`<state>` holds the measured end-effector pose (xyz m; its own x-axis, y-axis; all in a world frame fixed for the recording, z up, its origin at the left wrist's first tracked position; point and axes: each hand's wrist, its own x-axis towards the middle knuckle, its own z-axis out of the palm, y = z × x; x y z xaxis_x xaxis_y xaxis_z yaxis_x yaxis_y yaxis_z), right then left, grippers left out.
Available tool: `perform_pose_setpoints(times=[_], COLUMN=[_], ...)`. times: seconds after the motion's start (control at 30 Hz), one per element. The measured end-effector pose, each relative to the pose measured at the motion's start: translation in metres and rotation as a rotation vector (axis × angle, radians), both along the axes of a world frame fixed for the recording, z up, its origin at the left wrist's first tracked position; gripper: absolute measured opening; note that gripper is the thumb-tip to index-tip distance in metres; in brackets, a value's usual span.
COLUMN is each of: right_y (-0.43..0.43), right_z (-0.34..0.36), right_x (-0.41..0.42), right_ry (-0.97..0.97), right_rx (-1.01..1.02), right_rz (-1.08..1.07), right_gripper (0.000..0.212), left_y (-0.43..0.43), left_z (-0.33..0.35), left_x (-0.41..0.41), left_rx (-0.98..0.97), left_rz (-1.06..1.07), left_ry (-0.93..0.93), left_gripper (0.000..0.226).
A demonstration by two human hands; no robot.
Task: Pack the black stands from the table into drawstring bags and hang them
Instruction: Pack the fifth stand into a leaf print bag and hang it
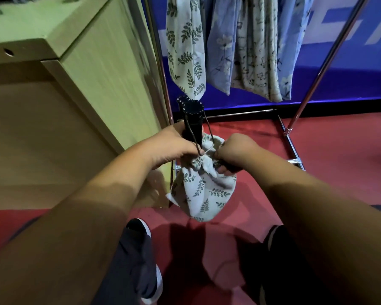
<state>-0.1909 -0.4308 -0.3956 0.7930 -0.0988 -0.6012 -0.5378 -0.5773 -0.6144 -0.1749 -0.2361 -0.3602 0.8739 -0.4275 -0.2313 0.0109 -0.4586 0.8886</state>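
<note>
Stand (190,119), black, pokes from the leaf-print bag (204,190) mid-frame, gripped by the left hand (169,146) at nine o'clock; right hand (235,150) at three o'clock pinches the bag's gathered mouth. Hung bags (240,47) at twelve.

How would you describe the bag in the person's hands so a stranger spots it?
Find the metal rack hung with cloth bags. In front of it, the left hand and right hand hold a leaf-print bag. Unlike the hanging ones, a black stand sticks up at its mouth.
</note>
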Motion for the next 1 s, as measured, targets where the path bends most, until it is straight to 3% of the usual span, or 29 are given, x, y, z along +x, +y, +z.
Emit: perform_pose_setpoints(times=[0.1, 0.33, 0.6, 0.77, 0.87, 0.93, 1.0], right_y=[0.0, -0.007, -0.012, -0.015, -0.019, -0.021, -0.024], right_z=[0.005, 0.015, 0.018, 0.021, 0.022, 0.022, 0.022], right_x=[-0.001, 0.003, 0.002, -0.001, -0.002, -0.002, -0.001], right_ry=[-0.073, -0.308, -0.297, -0.271, -0.273, -0.272, -0.275], right_rx=[0.129, 0.286, 0.586, 0.697, 0.716, 0.737, 0.731], right_rz=[-0.045, -0.119, -0.164, -0.218, -0.24, -0.257, -0.268], right_gripper=[0.02, 0.011, 0.008, 0.012, 0.015, 0.016, 0.016], left_y=[-0.002, -0.003, 0.003, -0.001, -0.002, -0.003, -0.004], left_z=[0.002, 0.005, 0.0, 0.005, 0.002, -0.002, -0.006], left_x=[-0.002, 0.001, 0.01, 0.006, 0.003, 0.001, 0.0], left_rx=[-0.042, 0.022, 0.052, 0.109, 0.239, 0.316, 0.395], left_rz=[-0.052, -0.151, -0.105, -0.13, -0.187, -0.232, -0.149], left_ry=[0.008, 0.085, 0.093, 0.067, 0.074, 0.124, 0.221], left_gripper=[0.054, 0.028, 0.06, 0.039, 0.029, 0.039, 0.071])
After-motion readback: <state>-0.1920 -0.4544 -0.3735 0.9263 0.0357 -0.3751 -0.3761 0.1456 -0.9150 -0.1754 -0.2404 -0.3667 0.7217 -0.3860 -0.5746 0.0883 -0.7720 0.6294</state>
